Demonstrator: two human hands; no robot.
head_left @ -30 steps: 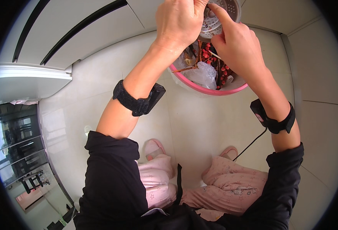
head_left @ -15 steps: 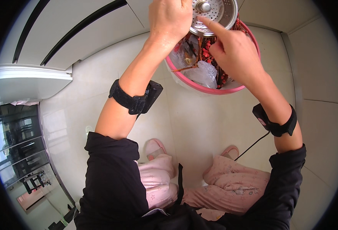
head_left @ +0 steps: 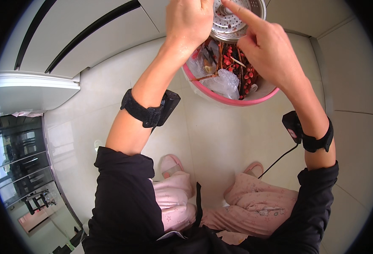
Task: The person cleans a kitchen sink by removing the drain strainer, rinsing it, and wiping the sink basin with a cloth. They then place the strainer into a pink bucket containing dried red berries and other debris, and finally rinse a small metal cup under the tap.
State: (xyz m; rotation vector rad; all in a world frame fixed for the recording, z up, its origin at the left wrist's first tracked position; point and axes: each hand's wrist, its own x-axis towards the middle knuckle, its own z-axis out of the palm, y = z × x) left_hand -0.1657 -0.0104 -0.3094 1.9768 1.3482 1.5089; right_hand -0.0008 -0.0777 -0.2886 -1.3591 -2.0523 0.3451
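A round metal sink strainer [head_left: 234,25] with a perforated bottom and a centre knob is tilted over a bin at the top of the view. My left hand [head_left: 189,21] is closed on its left rim, with the fingertips cut off by the frame edge. Small dark bits cling to the strainer's inside wall. My right hand [head_left: 271,51] holds nothing: its index finger stretches into the strainer by the knob, while the other fingers are curled. Below is the pink-rimmed bin [head_left: 220,98], holding twigs with red berries [head_left: 248,77] and crumpled clear plastic [head_left: 226,84].
The bin stands on a pale tiled floor [head_left: 212,135] in front of my feet. White cabinets with dark handle strips [head_left: 91,36] are at the upper left. Pale panels [head_left: 351,76] rise on the right. A thin black cable [head_left: 278,161] hangs from my right wrist band.
My right index finger has moved up across the strainer towards its knob. The strainer has shifted slightly down and right, and a pale stick now shows among the berries.
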